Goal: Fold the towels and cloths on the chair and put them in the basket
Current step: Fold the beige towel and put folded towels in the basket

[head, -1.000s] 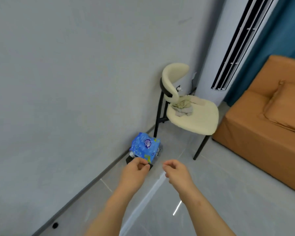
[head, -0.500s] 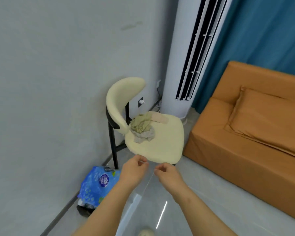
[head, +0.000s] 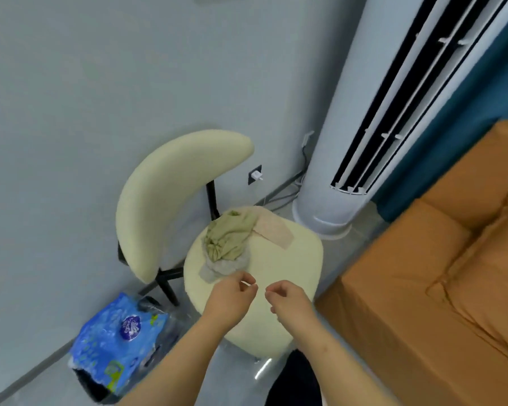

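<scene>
A cream chair stands against the grey wall. On its seat lies a crumpled olive-green cloth, on top of a grey cloth, with a flat beige-pink towel behind them. My left hand and my right hand hover side by side over the seat's front, just in front of the grey cloth. Both have loosely curled fingers and hold nothing. No basket shows in this view.
A blue plastic pack lies on the floor left of the chair, over something black. A tall white air conditioner stands behind the chair. An orange sofa fills the right side.
The view has come closer to the chair. Both hands now hover over the seat, near the cloths, where before they were short of it.
</scene>
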`<control>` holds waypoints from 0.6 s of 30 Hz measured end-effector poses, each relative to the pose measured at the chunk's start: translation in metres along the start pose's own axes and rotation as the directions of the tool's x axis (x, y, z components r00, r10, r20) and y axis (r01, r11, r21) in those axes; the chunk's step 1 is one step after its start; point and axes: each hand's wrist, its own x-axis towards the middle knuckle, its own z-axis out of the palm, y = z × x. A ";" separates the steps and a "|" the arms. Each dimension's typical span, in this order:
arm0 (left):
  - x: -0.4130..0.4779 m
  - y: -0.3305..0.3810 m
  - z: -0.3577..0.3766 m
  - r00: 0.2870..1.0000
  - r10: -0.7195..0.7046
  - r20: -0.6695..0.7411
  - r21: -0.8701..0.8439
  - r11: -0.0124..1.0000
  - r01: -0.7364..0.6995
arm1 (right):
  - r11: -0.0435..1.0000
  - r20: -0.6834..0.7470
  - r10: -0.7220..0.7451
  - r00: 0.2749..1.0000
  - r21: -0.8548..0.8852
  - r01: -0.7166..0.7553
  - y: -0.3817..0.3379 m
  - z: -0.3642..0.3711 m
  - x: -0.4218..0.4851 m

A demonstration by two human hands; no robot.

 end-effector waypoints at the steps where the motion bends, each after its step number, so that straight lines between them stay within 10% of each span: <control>1: 0.012 0.009 0.012 0.999 -0.034 -0.026 -0.020 0.999 0.033 | 0.999 0.037 -0.001 0.999 -0.051 0.003 0.000 -0.016 0.018; 18: 0.082 0.059 0.139 0.794 -0.510 -0.330 -0.356 0.847 0.396 | 0.825 0.544 -0.037 0.838 -0.457 0.333 -0.006 -0.111 0.185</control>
